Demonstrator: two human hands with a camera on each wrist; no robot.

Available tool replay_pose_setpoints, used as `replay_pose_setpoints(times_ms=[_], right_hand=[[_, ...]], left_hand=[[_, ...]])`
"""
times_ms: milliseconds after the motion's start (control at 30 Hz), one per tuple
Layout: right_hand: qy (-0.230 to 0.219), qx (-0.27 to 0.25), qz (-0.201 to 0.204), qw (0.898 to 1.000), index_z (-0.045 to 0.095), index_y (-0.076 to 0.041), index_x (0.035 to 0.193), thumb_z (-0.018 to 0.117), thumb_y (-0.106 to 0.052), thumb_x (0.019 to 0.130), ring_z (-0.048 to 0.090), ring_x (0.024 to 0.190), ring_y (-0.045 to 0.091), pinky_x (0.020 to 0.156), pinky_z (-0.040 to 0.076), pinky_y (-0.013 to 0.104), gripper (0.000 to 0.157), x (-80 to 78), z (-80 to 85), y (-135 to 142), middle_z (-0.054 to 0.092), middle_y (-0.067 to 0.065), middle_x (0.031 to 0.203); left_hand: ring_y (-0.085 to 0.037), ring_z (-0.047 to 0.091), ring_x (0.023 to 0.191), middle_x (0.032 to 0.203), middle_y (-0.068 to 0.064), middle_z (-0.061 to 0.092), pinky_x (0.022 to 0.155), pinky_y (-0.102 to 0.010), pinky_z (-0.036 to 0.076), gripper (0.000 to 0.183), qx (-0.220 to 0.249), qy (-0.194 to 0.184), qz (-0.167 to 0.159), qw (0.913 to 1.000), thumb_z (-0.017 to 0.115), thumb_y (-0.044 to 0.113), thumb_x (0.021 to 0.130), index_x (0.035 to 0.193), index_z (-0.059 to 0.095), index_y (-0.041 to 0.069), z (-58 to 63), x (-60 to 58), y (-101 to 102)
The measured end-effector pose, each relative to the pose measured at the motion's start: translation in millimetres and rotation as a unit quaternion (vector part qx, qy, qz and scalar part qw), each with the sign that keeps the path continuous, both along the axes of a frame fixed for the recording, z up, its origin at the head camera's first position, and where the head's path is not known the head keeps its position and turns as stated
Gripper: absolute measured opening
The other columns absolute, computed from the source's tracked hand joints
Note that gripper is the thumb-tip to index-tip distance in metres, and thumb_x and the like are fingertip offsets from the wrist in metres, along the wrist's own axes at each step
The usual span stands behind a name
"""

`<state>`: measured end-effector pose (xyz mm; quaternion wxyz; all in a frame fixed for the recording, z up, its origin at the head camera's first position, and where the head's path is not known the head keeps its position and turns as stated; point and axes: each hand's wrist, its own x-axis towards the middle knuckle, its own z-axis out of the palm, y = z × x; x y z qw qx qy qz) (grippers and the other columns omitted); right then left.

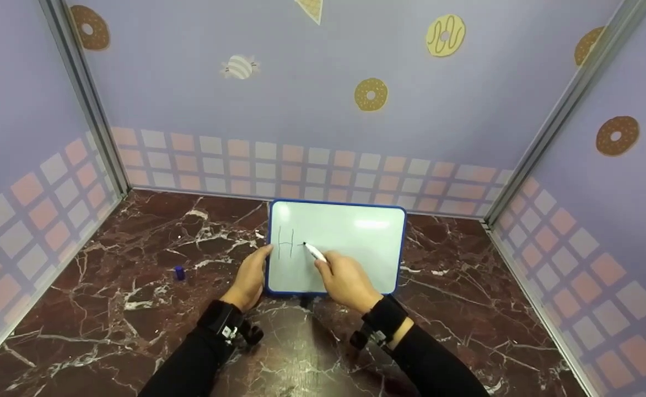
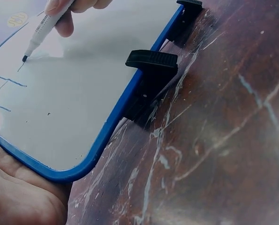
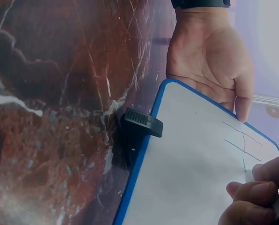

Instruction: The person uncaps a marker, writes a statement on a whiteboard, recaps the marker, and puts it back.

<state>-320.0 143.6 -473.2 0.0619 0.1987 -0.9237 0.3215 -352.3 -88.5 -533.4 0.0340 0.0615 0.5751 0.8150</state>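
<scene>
My right hand (image 1: 350, 281) is closed around the marker (image 1: 316, 252), its tip at a short stroke (image 1: 300, 244) just right of the H-shaped lines (image 1: 286, 243). The whiteboard (image 1: 356, 237) stands on the worktop (image 1: 108, 314) in front of me, with black clips (image 2: 153, 60) at its lower edge. My left hand (image 1: 250, 278) is against its left side, thumb at the rim — the fingers run behind, so I can't tell whether they curl. I'd keep that side braced so the board doesn't rock as I press. Light, even pressure should suit — pulling from the arm rather than flicking the fingertips — with my knuckles off the ink. The blue cap (image 1: 179, 273) can wait, well left of the board.
</scene>
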Motion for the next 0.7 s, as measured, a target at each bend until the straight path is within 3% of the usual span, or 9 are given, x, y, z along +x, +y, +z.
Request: replay_pose_setpoints(times_ms=[700], right_hand=[[0.003,-0.003,0.009,1.000,0.069,-0.007,0.110,0.057,-0.023,0.117,0.043,0.058,0.010,0.053,0.038,0.028,0.022,-5.5,9.7,-8.8,0.050,-0.006,0.074]], left_hand=[[-0.027,0.069,0.113,0.126,-0.020,0.072,0.098,-0.040,0.060,0.050,0.001,-0.008,0.000,1.0000,0.040,0.026,0.118,0.143,0.057,-0.014,1.4,0.4,-0.3]])
